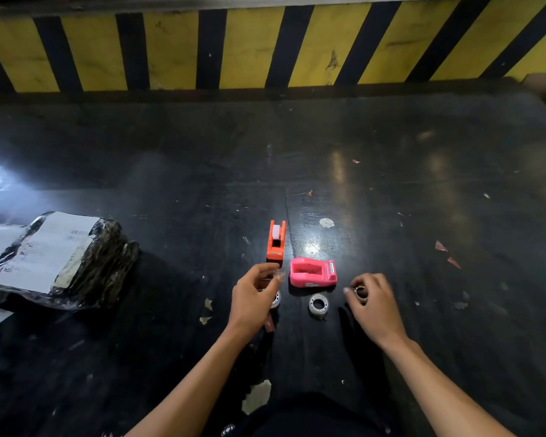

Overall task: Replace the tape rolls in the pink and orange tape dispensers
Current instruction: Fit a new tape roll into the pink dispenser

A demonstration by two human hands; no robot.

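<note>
An orange tape dispenser stands on the dark table with a whitish roll in its cradle. To its right lies a pink tape dispenser whose cradle looks empty. A clear tape roll lies just in front of the pink one. My left hand hovers below the orange dispenser, fingers pinched on a blurred strip of clear tape, partly hiding another roll. To the right of the pink dispenser, my right hand is curled around a small tape roll.
A stack of black plastic-wrapped parcels with white labels sits at the left. Paper scraps and bits of tape litter the dark table. A yellow-and-black striped wall runs along the far edge.
</note>
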